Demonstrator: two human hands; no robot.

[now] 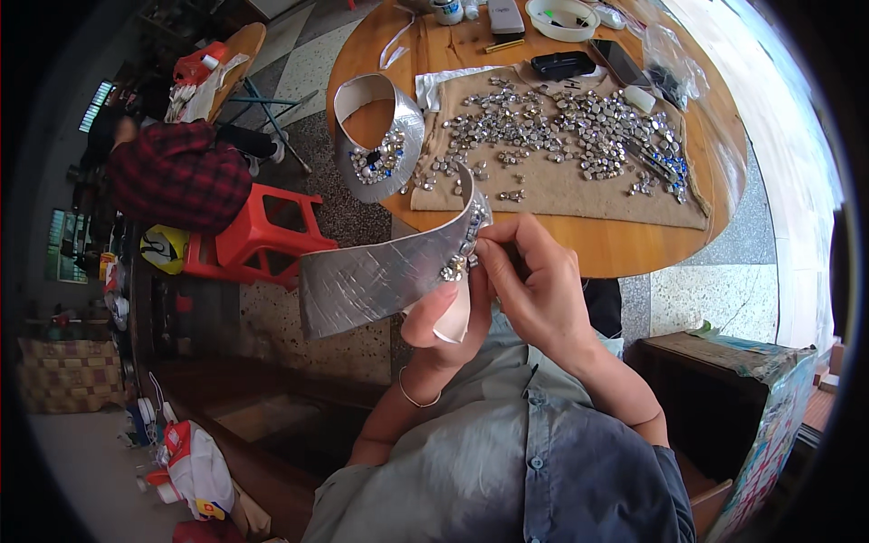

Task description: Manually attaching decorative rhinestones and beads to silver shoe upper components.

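My left hand grips a silver, foil-like collar from below, its thumb pressed against the edge. The collar's pale lining shows beside that thumb. A cluster of clear and blue rhinestones runs along the collar's right part. There my right hand has thumb and forefinger pinched together; whatever lies between them is too small or hidden. Another silver collar, curved into a ring with a rhinestone cluster, rests at the table's left edge. Many loose rhinestones are spread over a tan cloth beyond my hands.
The round wooden table also bears a phone, a black case, a white bowl and a plastic bag. At left, a person in a plaid shirt sits near a red stool. A box stands at my right.
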